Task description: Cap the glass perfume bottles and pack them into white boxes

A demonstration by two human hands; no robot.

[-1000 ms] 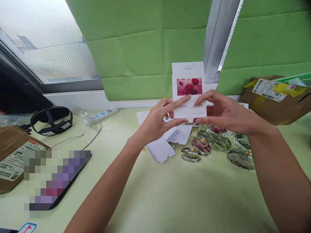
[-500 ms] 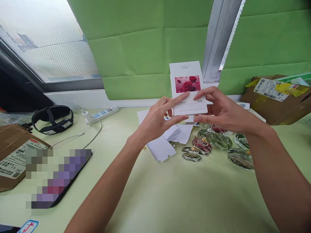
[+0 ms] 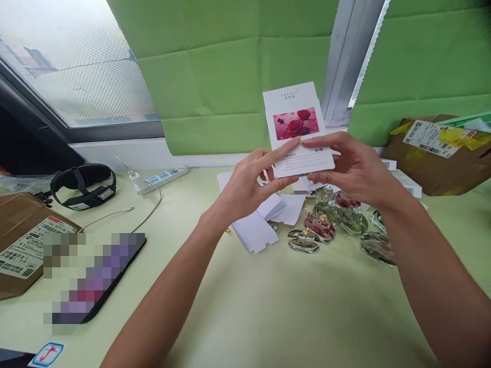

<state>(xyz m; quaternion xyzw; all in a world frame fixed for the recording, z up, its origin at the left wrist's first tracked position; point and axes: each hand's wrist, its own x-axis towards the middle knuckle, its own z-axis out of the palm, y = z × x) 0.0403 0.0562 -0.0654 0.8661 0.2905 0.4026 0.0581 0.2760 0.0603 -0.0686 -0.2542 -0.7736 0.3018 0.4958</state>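
Note:
A white card box with a red rose picture and printed lines stands tilted above the table, held at its lower part. My left hand grips its left side, the forefinger across the front and the thumb at the bottom edge. From the right, my right hand pinches the same box, fingers on the front and thumb beneath. Whether anything is inside the box cannot be seen. Below lie flat white paper pieces and several small glass bottles with dried plant matter, some red, some green.
Brown cardboard boxes stand at the far right and left. A black headset, a power strip with a cable, and a blurred phone-like slab lie on the left. Small white boxes sit behind my right wrist.
The card box has risen slightly and tilted a little more to the left. Both hands still hold it, the right one turned slightly with it.

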